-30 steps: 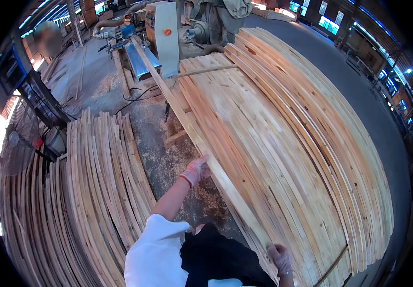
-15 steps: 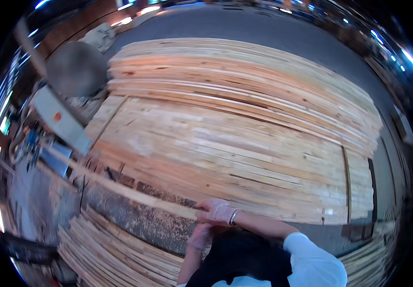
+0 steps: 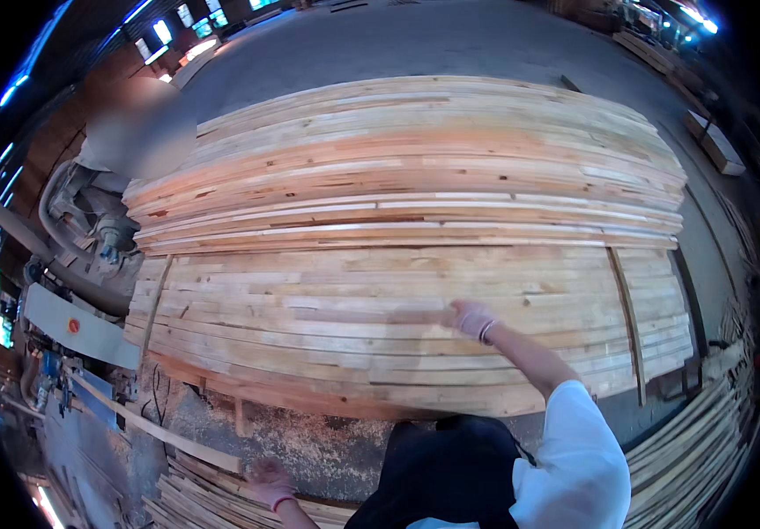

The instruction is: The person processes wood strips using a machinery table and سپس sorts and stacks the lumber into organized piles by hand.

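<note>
Left hand, in a pale knitted glove, sits low at the near end of a long, narrow, pale wooden strip. That strip slants away to a blue-grey metal machine bed, beside a pale grey, box-shaped cabinet with a red round control. Whether the left fingers grip the strip's end or merely rest by it: cannot tell.

Right hand, similarly gloved, reaches out over the broad lower tier of pale wooden boards. Fingers partly extended, blurred; cannot tell whether they grasp or touch a board.

Progress, as judged: one strip laid out to the machine, its far end not clear, so its passage cannot be called complete. Much wood remains in view: the lower tier lies under two thin brown wooden crosspieces, the higher tier of orange-tinged boards behind. Loose, slender wooden strips lie lower right; finished or unfinished, unclear.
</note>
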Action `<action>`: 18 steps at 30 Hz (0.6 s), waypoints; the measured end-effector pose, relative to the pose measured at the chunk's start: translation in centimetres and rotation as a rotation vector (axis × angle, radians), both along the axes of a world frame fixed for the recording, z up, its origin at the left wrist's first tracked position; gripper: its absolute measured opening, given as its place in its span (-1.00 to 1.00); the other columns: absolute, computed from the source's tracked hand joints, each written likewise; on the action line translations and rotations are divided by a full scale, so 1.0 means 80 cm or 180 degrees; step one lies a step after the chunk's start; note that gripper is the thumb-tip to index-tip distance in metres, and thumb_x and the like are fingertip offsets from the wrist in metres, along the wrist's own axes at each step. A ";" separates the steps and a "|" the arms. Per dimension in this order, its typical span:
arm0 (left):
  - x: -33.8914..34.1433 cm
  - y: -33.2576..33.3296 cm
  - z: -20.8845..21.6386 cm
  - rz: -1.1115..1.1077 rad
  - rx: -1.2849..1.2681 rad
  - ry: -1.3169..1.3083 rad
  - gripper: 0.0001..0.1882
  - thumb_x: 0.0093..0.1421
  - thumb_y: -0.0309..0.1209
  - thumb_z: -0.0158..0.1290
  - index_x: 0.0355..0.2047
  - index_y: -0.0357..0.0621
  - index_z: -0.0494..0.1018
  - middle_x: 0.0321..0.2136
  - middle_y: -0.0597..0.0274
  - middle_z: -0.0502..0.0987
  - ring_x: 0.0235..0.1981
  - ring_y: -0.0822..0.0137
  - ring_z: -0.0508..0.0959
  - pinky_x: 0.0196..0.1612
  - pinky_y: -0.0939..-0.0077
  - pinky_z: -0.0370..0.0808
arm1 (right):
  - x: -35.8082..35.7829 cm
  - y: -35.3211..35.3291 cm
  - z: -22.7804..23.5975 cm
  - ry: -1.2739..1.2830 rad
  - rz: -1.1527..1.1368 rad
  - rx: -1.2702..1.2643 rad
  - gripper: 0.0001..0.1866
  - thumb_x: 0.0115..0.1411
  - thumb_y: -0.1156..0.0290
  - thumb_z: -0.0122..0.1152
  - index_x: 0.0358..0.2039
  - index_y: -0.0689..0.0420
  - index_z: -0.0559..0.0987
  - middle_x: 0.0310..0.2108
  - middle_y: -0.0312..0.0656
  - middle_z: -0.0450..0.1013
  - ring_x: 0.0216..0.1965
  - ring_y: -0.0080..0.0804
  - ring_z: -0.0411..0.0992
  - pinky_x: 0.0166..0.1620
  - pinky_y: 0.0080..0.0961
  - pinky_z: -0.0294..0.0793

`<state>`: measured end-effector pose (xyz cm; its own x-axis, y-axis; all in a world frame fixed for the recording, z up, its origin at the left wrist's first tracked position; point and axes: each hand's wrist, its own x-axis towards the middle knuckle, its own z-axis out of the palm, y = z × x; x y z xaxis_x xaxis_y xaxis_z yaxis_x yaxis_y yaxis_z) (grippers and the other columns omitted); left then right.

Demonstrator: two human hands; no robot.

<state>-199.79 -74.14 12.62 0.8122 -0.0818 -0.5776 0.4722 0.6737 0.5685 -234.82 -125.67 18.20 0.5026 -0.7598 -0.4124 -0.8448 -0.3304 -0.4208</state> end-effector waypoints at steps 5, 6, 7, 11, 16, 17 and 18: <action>-0.126 -0.116 0.022 -0.0638 0.0291 0.0727 -0.61 0.21 0.03 -0.13 -0.41 0.00 0.45 -0.38 0.28 0.55 -0.34 0.28 0.49 -0.14 0.29 0.41 | 0.022 -0.212 0.091 0.0734 -0.0149 -0.1922 -0.36 -0.06 -0.04 0.20 0.00 0.03 0.38 -0.11 -0.11 0.43 -0.09 -0.22 0.44 -0.08 -0.30 0.43; -0.145 -0.121 0.013 -0.1021 -0.0016 0.0619 -0.63 0.20 0.01 -0.12 -0.46 0.01 0.42 -0.43 0.30 0.52 -0.37 0.29 0.47 -0.14 0.27 0.41 | 0.025 -0.244 0.102 0.0730 -0.0149 -0.2125 -0.34 -0.08 -0.02 0.24 0.01 0.02 0.37 -0.12 -0.13 0.43 -0.09 -0.23 0.44 -0.07 -0.31 0.43; -0.161 -0.121 0.005 -0.1374 -0.0302 0.0485 -0.65 0.19 -0.01 -0.11 -0.51 0.02 0.40 -0.49 0.32 0.49 -0.41 0.29 0.45 -0.14 0.25 0.41 | 0.036 -0.267 0.104 0.0630 -0.0122 -0.2010 -0.30 -0.14 -0.01 0.29 0.00 0.04 0.38 -0.10 -0.11 0.42 -0.05 -0.23 0.40 -0.04 -0.32 0.41; -0.202 -0.111 0.005 -0.0914 0.0435 0.0864 -0.77 0.23 -0.21 -0.10 -0.12 0.13 0.30 -0.13 0.22 0.33 -0.14 0.23 0.36 0.08 0.08 0.23 | 0.064 -0.341 0.081 0.0910 0.0270 -0.1328 -0.28 -0.23 -0.02 0.38 -0.06 0.05 0.42 -0.12 -0.11 0.43 -0.02 -0.24 0.38 0.01 -0.35 0.38; -0.202 -0.101 0.010 -0.0737 0.0400 0.1534 -0.74 0.07 -0.22 -0.07 -0.67 0.07 0.16 -0.61 0.36 0.28 -0.53 0.35 0.33 -0.29 0.25 0.42 | 0.057 -0.351 0.044 0.0707 0.0121 -0.1855 -0.42 -0.22 0.03 0.41 -0.19 0.06 0.50 -0.21 -0.12 0.47 -0.11 -0.21 0.44 -0.05 -0.37 0.43; -0.203 -0.084 -0.007 -0.0650 -0.0009 0.1496 -0.78 0.09 -0.19 -0.04 -0.59 0.04 0.28 -0.56 0.34 0.37 -0.52 0.29 0.40 -0.30 0.19 0.48 | 0.065 -0.334 0.059 0.0587 0.0221 -0.1755 -0.50 -0.20 0.08 0.40 -0.26 0.05 0.51 -0.25 -0.15 0.48 -0.17 -0.19 0.46 -0.10 -0.34 0.45; -0.198 -0.090 -0.016 -0.0803 0.0073 0.1519 -0.79 0.10 -0.17 -0.03 -0.54 0.02 0.31 -0.53 0.31 0.40 -0.49 0.25 0.43 -0.27 0.15 0.49 | 0.059 -0.325 0.062 0.0533 0.0225 -0.1593 -0.50 -0.19 0.07 0.39 -0.26 0.06 0.51 -0.25 -0.15 0.48 -0.17 -0.20 0.45 -0.11 -0.33 0.45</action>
<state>-215.61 -81.30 11.34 0.4159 -0.2234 -0.8816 0.8270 0.4960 0.2645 -230.11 -151.69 23.16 0.5180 -0.8509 -0.0871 -0.8553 -0.5148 -0.0584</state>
